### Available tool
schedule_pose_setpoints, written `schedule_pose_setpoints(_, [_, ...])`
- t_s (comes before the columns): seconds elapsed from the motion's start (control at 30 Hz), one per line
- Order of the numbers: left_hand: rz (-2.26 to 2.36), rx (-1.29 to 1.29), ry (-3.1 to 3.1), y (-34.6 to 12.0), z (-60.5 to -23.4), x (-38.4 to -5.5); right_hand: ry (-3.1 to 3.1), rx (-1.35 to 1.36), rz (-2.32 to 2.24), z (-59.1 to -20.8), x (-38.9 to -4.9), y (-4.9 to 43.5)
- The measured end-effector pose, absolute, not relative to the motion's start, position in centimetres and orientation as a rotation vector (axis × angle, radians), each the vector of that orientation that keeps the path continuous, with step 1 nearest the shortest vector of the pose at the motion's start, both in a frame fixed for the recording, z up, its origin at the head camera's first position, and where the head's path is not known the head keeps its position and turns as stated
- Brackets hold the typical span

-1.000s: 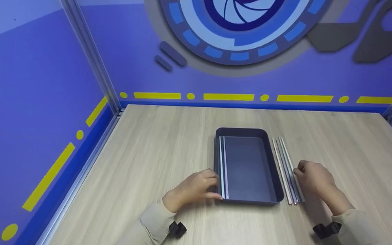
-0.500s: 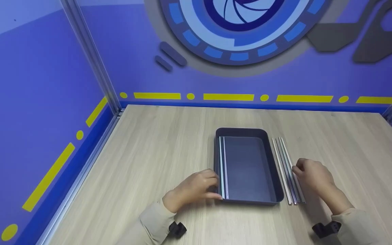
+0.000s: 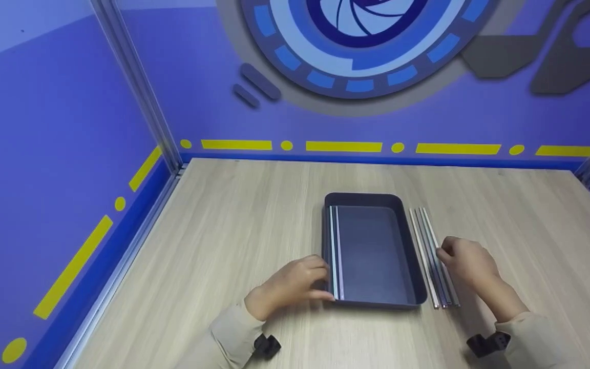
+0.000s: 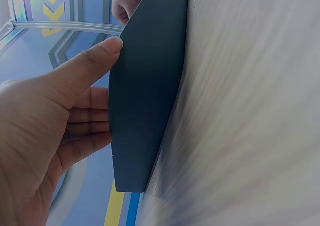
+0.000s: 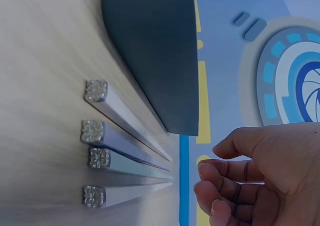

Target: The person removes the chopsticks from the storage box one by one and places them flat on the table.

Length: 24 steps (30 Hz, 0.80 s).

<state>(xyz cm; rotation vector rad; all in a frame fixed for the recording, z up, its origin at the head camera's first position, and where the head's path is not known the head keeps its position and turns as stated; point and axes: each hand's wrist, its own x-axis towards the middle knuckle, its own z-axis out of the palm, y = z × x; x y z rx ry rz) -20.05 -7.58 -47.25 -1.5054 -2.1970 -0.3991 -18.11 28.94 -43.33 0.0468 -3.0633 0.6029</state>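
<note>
Lying on the table (image 3: 244, 215) right of the tray (image 3: 374, 251), the 4 sticks (image 5: 130, 166) look stiff, light and slippery; we judge a mid-length pinch best. Our right hand (image 3: 469, 261) hovers, loosely curled, apparently holding nothing; our left hand (image 3: 295, 279) grips the tray's rim.

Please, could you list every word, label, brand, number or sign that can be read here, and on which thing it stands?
No words, brands or numbers can be read.
Wall: only printed shapes, including yellow chevrons.
Tray: no lettering visible.
Sticks: patterned ends, too fine to make out.
</note>
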Motion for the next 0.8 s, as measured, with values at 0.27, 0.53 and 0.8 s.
schedule_pose_setpoints(0.27, [-0.387, -1.499, -2.217, -7.6, -47.1, -20.0, -3.053, 0.05, 0.587, -43.4, -18.3, 28.5])
schedule_pose_setpoints(0.53, [-0.377, -1.494, -2.239, -7.6, -47.1, -19.9, -3.003, 0.055, 0.571, -43.3, -18.4, 27.9])
schedule_pose_setpoints(0.8, [-0.39, -1.496, -2.242, -7.6, -47.1, -19.9, -2.974, 0.091, 0.573, -43.0, -18.7, 26.8])
